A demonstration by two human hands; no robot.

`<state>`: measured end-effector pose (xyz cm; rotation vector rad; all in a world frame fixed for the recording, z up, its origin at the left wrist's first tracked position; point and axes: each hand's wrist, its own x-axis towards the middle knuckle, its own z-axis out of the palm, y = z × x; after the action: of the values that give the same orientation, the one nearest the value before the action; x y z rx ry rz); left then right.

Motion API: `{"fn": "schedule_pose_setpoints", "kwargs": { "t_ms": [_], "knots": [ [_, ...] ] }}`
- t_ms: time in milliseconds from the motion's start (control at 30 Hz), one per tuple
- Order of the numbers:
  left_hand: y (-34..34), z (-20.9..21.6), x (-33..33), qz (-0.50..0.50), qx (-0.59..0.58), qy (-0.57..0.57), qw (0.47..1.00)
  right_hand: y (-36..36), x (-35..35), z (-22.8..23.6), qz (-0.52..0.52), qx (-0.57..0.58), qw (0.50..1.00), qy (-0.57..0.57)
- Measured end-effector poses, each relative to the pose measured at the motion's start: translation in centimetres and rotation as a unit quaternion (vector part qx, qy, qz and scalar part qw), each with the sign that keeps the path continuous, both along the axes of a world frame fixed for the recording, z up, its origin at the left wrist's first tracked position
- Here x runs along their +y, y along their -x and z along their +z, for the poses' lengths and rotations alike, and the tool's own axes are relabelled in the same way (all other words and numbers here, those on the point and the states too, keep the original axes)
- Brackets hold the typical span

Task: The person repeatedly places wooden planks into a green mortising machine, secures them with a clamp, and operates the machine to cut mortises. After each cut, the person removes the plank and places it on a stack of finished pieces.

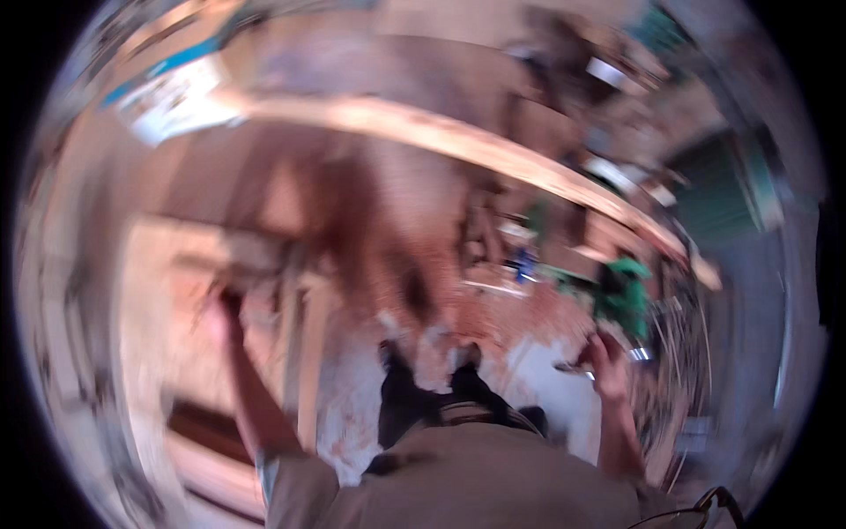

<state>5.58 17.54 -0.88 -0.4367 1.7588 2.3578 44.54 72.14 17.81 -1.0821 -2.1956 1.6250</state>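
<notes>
My left hand [226,319] is over a pale wooden workpiece [145,300] on the left, near a dark patch. Motion smears its fingers, so I cannot tell whether they grip anything. On the right, my right hand [606,360] is closed around a slim dark tool [571,367] with a shiny part, its kind too blurred to name. That hand is held above the floor, just below a bright green object [623,295].
A long pale plank [423,128] crosses the far side. Reddish shavings [520,313] litter the floor around my feet. A white sheet with a blue edge [176,99] lies far left. Thin sticks [683,353] and a green bin-like object [723,189] stand at the right.
</notes>
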Motion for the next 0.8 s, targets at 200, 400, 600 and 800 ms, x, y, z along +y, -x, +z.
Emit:
{"fn": "schedule_pose_setpoints", "kwargs": {
  "t_ms": [200,400,600,800],
  "knots": [
    [0.5,4.1,3.8,0.086,0.055,-0.077,0.992,-1.3,9.4,6.4,-0.042,0.038,0.995,-0.081],
    [0.7,9.7,12.9,0.087,0.101,-0.021,0.991,-14.7,26.6,7.4,-0.276,0.175,0.929,-0.171],
    [-5.6,17.5,29.1,-0.022,0.091,-0.004,0.996,-27.4,43.7,-3.3,-0.425,0.059,0.899,-0.087],
    [-8.4,21.3,35.9,-0.094,0.053,0.004,0.994,-27.9,50.0,-12.6,-0.269,0.130,0.945,0.135]
  ]
}}
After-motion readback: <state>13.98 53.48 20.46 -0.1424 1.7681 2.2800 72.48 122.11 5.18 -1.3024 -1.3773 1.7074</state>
